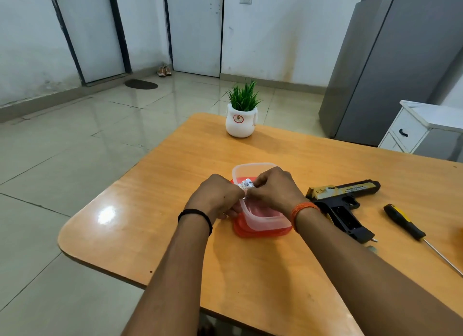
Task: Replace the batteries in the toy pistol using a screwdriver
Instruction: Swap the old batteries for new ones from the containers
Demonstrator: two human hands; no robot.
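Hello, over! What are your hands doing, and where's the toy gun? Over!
Left hand and right hand both on white batteries over the clear container. Toy pistol and screwdriver lie untouched to the right. Nothing in the way.

Counter (175, 185) contents: one toy pistol (343, 197), one screwdriver (404, 221), one clear tub (260, 216), one potted plant (241, 115); two hands.

Even indoor light, glare on table (107, 214), wide-angle edge bending.
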